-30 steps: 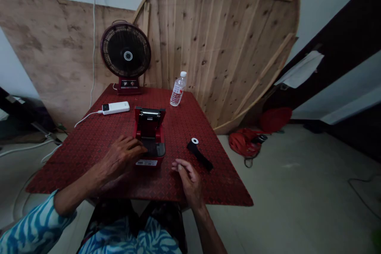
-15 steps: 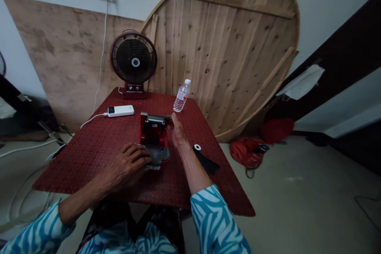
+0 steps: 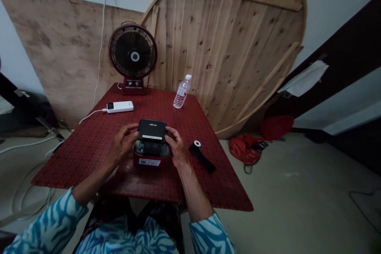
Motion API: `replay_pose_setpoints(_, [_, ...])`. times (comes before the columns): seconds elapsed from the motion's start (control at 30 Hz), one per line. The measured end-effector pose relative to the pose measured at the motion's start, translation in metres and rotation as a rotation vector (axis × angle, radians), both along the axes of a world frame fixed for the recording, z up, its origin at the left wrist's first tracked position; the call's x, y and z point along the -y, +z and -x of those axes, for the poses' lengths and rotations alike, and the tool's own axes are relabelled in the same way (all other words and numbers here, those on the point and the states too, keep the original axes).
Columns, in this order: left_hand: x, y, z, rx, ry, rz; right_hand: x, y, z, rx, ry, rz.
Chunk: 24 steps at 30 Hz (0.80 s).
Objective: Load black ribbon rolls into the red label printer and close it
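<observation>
A small red and black printer [image 3: 151, 150] sits near the front middle of the table, with a white sticker on its front. Its black lid [image 3: 152, 127] is down over the top, though I cannot tell if it is fully closed. My left hand [image 3: 125, 141] grips the lid's left edge, with the thumb near its front corner. On the opposite side my right hand [image 3: 176, 147] holds the right edge between bent fingers and thumb. To the right lies a black strip [image 3: 203, 158] with a small white ring-shaped roll [image 3: 197, 143] at its far end.
The red patterned table [image 3: 71, 158] carries a white power bank [image 3: 120, 106] with a cable, a fan [image 3: 133, 57] at the back left and a water bottle [image 3: 182, 92]. A large round wooden board [image 3: 226, 47] leans behind. A red bag [image 3: 243, 151] lies on the floor.
The printer's lid was raised, baring a roller and a red inside; now it is down. My left hand has moved up from the printer's front to its left side. My right hand has moved nearer me.
</observation>
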<state>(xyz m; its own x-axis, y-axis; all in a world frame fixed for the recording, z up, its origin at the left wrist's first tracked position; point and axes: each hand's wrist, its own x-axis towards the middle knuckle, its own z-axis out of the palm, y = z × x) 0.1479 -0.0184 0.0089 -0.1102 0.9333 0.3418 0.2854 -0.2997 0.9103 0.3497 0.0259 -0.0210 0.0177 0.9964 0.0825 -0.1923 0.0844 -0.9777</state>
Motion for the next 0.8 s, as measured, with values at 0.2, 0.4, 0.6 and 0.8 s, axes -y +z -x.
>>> replay_pose_setpoints(0.2, [-0.025,-0.008,-0.010,0.478,-0.017,0.277,0.001,0.003,0.000,-0.032,0.019,0.003])
replay_pose_setpoints(0.4, [-0.017,-0.007,-0.017,0.518,-0.090,0.281,0.004,-0.004,0.004,-0.026,-0.005,-0.014])
replay_pose_setpoints(0.6, [-0.017,-0.018,-0.015,0.622,-0.131,0.307,0.005,-0.007,0.008,-0.048,-0.008,-0.018])
replay_pose_setpoints(0.8, [-0.015,-0.035,-0.006,0.719,-0.261,0.313,0.018,-0.033,0.011,-0.141,-0.087,0.062])
